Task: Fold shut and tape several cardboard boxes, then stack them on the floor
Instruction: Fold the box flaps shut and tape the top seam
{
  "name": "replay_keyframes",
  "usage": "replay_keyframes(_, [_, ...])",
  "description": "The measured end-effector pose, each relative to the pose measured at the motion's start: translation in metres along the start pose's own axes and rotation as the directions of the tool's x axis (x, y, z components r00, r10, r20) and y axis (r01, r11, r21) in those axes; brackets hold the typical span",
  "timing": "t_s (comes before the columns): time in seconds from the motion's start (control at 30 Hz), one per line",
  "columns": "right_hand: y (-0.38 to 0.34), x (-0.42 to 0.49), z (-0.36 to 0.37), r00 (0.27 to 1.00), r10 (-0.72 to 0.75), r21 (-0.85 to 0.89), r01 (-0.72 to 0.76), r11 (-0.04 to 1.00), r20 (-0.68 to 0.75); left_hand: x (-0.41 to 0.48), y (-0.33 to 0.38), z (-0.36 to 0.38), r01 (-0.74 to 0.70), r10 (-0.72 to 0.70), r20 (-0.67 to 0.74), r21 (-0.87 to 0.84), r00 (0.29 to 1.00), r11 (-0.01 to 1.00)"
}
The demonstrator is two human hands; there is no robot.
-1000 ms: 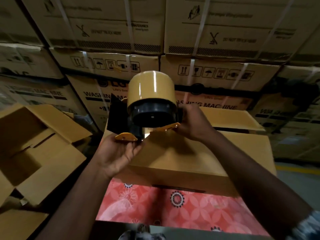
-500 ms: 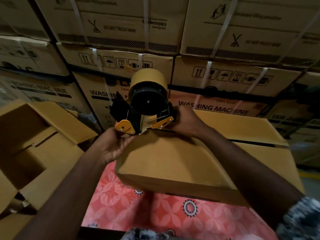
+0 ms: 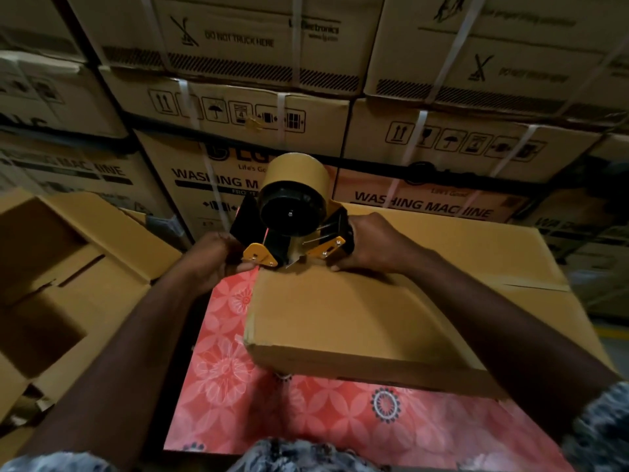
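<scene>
Tape dispenser [image 3: 292, 229], black with yellow plates, at the far left corner of the closed cardboard box [image 3: 357, 318]; mouth touching the top edge or just above it, hard to tell which. Brown tape roll [image 3: 299, 172] mounted on top. Right hand [image 3: 371, 243] curled tight round the handle, hiding nearly all of it, fingertips down on the box top. Left hand [image 3: 211, 260] pinching at the yellow front plate; impossible to see whether a tape end is between the fingers. Box resting on red flowered cloth [image 3: 272, 420], right part covered by the forearm. Open box [image 3: 68, 267] at the left, cut off by the frame. Behind, stacked washing machine cartons [image 3: 238, 107], dim, print partly hidden by the roll.
</scene>
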State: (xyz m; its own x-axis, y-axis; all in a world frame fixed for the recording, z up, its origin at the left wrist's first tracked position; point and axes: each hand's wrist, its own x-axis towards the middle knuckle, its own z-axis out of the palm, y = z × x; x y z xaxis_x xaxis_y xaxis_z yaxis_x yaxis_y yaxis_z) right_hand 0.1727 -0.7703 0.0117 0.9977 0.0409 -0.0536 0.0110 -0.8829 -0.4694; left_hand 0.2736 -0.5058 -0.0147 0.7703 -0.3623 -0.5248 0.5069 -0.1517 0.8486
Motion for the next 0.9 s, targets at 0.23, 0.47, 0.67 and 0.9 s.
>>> replay_keyframes(0.23, [0.004,0.0,0.006,1.0,0.011,-0.02,-0.011,1.0,0.0,0.003,-0.004,-0.013,-0.089,0.087,0.016,0.157,0.996,0.984])
replay_keyframes(0.47, [0.01,0.001,0.009,0.999,0.026,-0.018,-0.026,1.0,0.021,0.011,-0.03,0.0,-0.093,0.113,-0.143,0.144,0.983,0.985])
replay_keyframes(0.67, [0.013,0.003,0.012,0.999,0.019,-0.011,-0.019,1.0,0.036,0.012,-0.065,0.018,-0.046,0.051,-0.043,0.119,0.998,0.992])
replay_keyframes(0.9, [0.013,0.001,0.015,0.999,0.035,0.022,-0.036,0.999,0.032,0.0,-0.096,0.013,-0.187,0.199,-0.258,0.073,0.945,0.98])
